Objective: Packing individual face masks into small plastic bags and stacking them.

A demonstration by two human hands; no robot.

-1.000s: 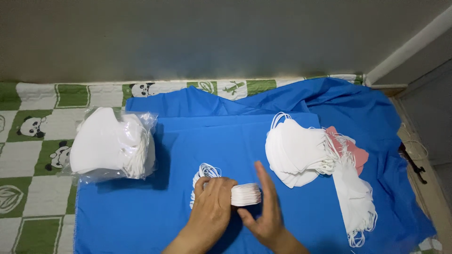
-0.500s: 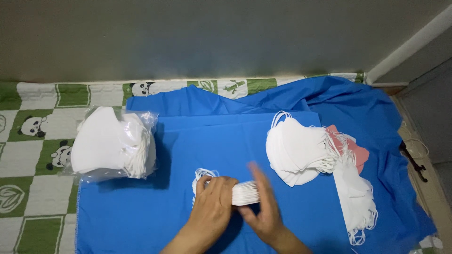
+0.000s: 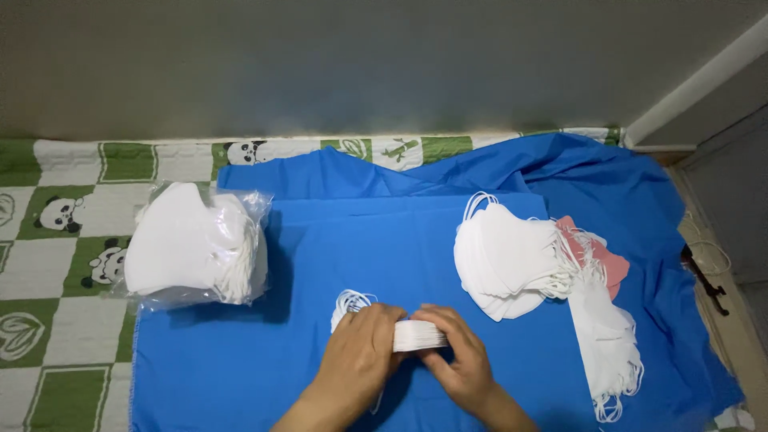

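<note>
— Between the left hand (image 3: 362, 352) and right hand (image 3: 458, 360), what's gripped?
— A small stack of white masks (image 3: 418, 336), mostly hidden by fingers; its ear loops (image 3: 350, 302) poke out beyond the left hand, on the blue cloth (image 3: 384, 240).

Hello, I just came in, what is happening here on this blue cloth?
A person is pressing a small stack of white face masks between both hands, the left hand and the right hand, on a blue cloth. To the left lies a clear plastic bag of white masks. To the right is a loose pile of white masks, with a few pink masks partly under it. A green panda-patterned mat lies beneath the cloth.
</note>
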